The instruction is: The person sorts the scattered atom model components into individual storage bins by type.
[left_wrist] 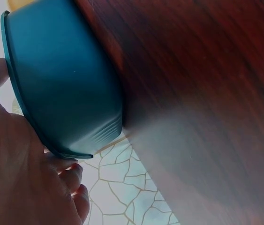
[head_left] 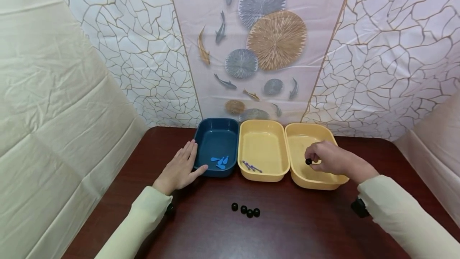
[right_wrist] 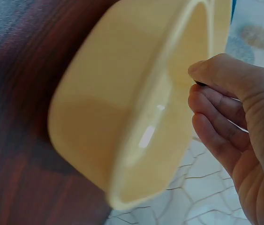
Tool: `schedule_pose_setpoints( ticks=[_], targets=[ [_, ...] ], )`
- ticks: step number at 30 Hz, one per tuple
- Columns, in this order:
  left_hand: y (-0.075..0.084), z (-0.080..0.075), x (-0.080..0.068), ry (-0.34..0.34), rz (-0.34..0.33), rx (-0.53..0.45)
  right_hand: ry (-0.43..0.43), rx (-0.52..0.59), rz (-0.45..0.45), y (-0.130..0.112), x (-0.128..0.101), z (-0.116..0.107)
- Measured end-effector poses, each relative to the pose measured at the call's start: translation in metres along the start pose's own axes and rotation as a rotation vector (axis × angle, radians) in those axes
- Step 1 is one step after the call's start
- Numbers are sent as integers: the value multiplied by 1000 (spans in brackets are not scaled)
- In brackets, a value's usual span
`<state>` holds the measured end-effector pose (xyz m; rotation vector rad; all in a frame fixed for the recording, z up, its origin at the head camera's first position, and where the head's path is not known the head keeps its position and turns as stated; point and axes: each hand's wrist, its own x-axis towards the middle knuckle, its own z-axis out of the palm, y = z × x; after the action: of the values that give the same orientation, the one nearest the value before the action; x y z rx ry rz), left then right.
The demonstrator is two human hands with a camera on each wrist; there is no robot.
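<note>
A: What is the right hand (head_left: 328,158) doing?

B: It hangs over the right yellow tray (head_left: 301,179), the rightmost of three trays set side by side at the far edge of the dark wooden table (head_left: 201,235). Its fingers are curled, and thumb and fingertips pinch a small black bead (head_left: 308,162) above the tray's inside. In the right wrist view only a dark sliver of the bead shows between thumb and forefinger.

A: And the left hand (head_left: 179,168)?

B: It lies flat on the table against the left side of the blue tray (head_left: 206,127). The fingers are straight and close together, resting along the tray's outer wall, while the thumb stretches across the near left corner. It grips nothing.

A: What is in the trays?

B: A few small blue pieces (head_left: 220,161) lie in the near part of the blue tray. The middle yellow tray (head_left: 264,177) holds some thin purple pieces (head_left: 251,166) near its front wall.

A: Anything loose on the table?

B: Four black beads (head_left: 246,210) sit in a short row, nearer the person than the trays and roughly in front of the middle one.
</note>
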<state>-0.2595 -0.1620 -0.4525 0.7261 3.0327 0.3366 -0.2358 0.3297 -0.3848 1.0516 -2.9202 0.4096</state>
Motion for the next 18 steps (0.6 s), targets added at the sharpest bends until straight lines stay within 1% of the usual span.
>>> schedule_pose_setpoints(
  ticks=[5,9,12,14,18],
  targets=[
    [1,1,0,-14,-3,6,-16,7,18,10,-4,16],
    [1,1,0,-20,-5,4,-29,14,37,14,-6,22],
    [2,0,-1,-18,-5,5,-51,30,70,13,-7,19],
    [2,0,-1,-17,-7,7,-54,33,73,10,-7,14],
    [1,-1,0,-17,-9,10,-19,1,26,-2,-4,1]
  ],
)
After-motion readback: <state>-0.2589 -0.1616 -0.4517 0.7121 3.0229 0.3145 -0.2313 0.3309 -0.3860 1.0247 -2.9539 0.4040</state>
